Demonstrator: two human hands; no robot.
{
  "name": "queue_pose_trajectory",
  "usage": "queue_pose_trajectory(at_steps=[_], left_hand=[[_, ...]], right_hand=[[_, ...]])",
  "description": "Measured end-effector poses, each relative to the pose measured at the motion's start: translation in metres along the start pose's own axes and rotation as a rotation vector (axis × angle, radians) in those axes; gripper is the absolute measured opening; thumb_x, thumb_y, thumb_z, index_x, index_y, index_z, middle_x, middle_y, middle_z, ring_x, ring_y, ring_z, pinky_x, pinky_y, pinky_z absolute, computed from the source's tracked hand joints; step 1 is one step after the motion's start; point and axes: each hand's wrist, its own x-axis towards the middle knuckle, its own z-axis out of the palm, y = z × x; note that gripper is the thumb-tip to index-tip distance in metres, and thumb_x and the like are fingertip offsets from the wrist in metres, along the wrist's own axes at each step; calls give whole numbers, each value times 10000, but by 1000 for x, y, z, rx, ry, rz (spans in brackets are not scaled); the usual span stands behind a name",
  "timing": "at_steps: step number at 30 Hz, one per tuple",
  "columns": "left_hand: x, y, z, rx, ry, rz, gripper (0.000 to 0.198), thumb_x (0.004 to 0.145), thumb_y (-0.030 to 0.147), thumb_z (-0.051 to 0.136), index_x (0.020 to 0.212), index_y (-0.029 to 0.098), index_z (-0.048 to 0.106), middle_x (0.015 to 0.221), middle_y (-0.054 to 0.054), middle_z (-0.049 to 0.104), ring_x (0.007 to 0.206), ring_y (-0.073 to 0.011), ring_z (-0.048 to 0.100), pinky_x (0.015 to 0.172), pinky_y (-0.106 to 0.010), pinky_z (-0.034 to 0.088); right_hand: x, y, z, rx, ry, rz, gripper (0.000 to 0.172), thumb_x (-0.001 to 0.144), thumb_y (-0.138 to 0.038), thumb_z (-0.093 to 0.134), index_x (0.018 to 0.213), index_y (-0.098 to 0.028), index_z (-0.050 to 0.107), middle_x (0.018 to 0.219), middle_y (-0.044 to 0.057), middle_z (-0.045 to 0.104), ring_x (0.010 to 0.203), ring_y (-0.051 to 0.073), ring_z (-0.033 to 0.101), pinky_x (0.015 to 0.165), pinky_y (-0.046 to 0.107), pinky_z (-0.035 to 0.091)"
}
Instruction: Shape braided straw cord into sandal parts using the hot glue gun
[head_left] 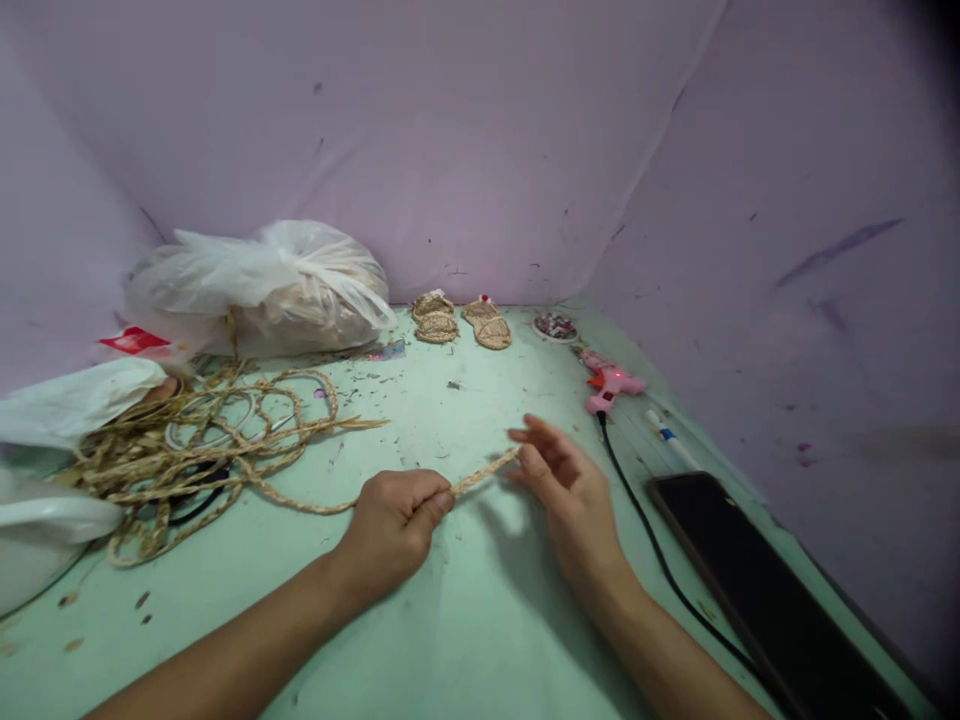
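My left hand [397, 525] is closed in a fist around a braided straw cord [486, 473], near its end. A short length sticks out from the fist toward the right. At that tip is my right hand [570, 490], its fingers spread apart and slightly blurred, the thumb beside the cord end; whether they touch, I cannot tell. From the left fist the cord runs back into a loose tangle of braided straw [247, 465] on the green table.
Behind lie a tied white plastic bag [292, 285], two small woven straw slippers [436, 318] and a round dish of small bits [555, 326]. On the right are a pink glue gun [615, 378], its black cable [637, 510], a white stick [667, 435] and a dark phone [765, 580].
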Motion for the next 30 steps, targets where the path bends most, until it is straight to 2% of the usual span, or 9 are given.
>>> queue_pose_trajectory(at_steps=[2, 3, 8, 10, 13, 15, 19, 24, 30], left_hand=[[0, -1, 1, 30, -1, 4, 267, 807, 247, 405, 570, 157, 486, 521, 32, 425, 514, -86, 400, 519, -211, 294], [0, -1, 2, 44, 0, 11, 266, 809, 243, 404, 571, 157, 488, 522, 32, 428, 516, -87, 403, 520, -212, 296], [-1, 0, 4, 157, 25, 117, 252, 821, 201, 391, 600, 161, 504, 550, 22, 489, 536, -95, 450, 531, -216, 312], [-4, 1, 3, 279, 38, 188, 239, 819, 185, 391, 622, 165, 524, 568, 11, 522, 550, -111, 473, 536, -231, 316], [-12, 2, 1, 499, 36, 279, 231, 808, 178, 396, 637, 172, 552, 571, -10, 537, 547, -146, 487, 527, -265, 311], [-17, 1, 0, 550, 29, 295, 233, 813, 183, 397, 657, 176, 570, 578, -17, 542, 549, -159, 499, 525, -274, 322], [-21, -4, -1, 442, 65, 244, 179, 831, 209, 419, 842, 184, 596, 650, -12, 585, 593, -157, 543, 546, -270, 371], [-19, -1, 1, 396, 51, 214, 203, 813, 189, 420, 706, 177, 591, 659, -25, 552, 599, -152, 516, 536, -265, 372], [-17, 5, 5, 405, 86, 262, 205, 806, 156, 419, 718, 174, 603, 685, -34, 546, 635, -159, 504, 563, -279, 378]], right_hand=[[0, -3, -4, -133, 133, -204, 433, 690, -335, 678, 1090, -217, 558, 1089, 80, 583, 973, 195, 543, 814, 354, 478], [0, -4, -6, -134, 161, -212, 456, 682, -332, 681, 1103, -226, 541, 1104, 76, 569, 983, 199, 535, 819, 365, 474], [0, -4, -7, 36, -19, 176, 446, 605, -389, 717, 977, -176, 596, 939, 71, 617, 747, 174, 589, 587, 302, 513], [0, -2, -7, -37, -58, 199, 369, 599, -384, 715, 872, -150, 636, 776, 48, 635, 627, 145, 573, 539, 278, 489], [0, 3, -13, -284, -129, 115, 221, 619, -310, 694, 765, -146, 666, 618, 11, 622, 547, 123, 543, 544, 268, 459], [-1, 7, -19, -419, -200, 66, 158, 654, -272, 657, 762, -159, 675, 638, 16, 645, 594, 139, 567, 582, 278, 457], [-3, 12, -25, -566, -263, -11, 117, 700, -232, 607, 779, -179, 674, 746, 37, 687, 701, 163, 605, 655, 301, 471], [-6, 12, -27, -698, -292, -121, 111, 752, -207, 572, 808, -193, 667, 770, 35, 688, 718, 167, 617, 663, 308, 481], [-13, 7, -20, -868, -473, -611, 169, 786, -139, 553, 894, -204, 666, 864, 61, 657, 849, 196, 550, 740, 359, 456]])
